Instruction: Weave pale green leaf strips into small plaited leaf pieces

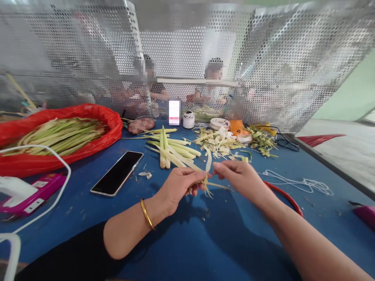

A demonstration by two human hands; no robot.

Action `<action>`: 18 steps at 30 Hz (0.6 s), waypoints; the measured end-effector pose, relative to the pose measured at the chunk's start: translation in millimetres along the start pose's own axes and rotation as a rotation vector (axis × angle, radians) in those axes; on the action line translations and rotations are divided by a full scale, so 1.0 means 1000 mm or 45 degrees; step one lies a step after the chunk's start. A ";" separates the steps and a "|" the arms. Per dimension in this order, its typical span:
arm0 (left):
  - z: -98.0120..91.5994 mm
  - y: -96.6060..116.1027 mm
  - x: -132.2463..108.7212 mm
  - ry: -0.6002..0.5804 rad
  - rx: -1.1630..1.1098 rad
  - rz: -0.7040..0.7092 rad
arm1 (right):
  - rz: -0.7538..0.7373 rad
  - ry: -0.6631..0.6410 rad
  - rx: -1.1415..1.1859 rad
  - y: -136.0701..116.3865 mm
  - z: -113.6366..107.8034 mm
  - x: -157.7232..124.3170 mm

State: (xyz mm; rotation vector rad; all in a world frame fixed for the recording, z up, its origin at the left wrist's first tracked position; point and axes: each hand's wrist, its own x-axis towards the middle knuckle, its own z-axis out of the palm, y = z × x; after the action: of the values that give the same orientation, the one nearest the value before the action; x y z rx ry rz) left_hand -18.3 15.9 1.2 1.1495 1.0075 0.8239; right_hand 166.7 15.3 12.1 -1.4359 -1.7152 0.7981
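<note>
My left hand (pixel 178 187) is closed around a thin pale-green stalk (pixel 205 183) just above the blue table (pixel 187 242); a gold bangle sits on that wrist. My right hand (pixel 240 177) pinches a strip of the stalk's outer leaf (pixel 208 158) that curls upward between the two hands. Frayed leaf ends hang below my left fingers. A small pile of trimmed stalks (pixel 171 150) lies just beyond my hands.
A red bag (pixel 26 162) of green stalks lies at left, a black phone (pixel 117 172) beside it. A heap of peelings (pixel 216 140), tape rolls (pixel 219 123) and white string (pixel 295 181) lie at right. Other people sit behind a perforated metal screen (pixel 263 58).
</note>
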 end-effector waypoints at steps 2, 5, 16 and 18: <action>0.001 -0.001 -0.001 -0.066 0.028 0.041 | 0.058 -0.177 0.297 0.000 0.007 -0.001; 0.003 -0.003 -0.002 -0.145 0.048 0.078 | 0.112 -0.201 0.626 0.001 0.017 -0.003; 0.004 -0.002 -0.003 -0.137 0.123 0.048 | 0.109 0.134 0.715 0.003 0.024 -0.005; 0.004 -0.002 -0.004 -0.137 0.139 0.047 | 0.091 0.237 0.665 0.003 0.024 -0.004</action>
State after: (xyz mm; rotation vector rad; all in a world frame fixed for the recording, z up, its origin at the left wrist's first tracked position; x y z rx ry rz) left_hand -15.7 10.9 0.6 1.2956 0.9536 0.7351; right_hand 147.9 11.4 -3.9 -1.1689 -1.2031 1.0256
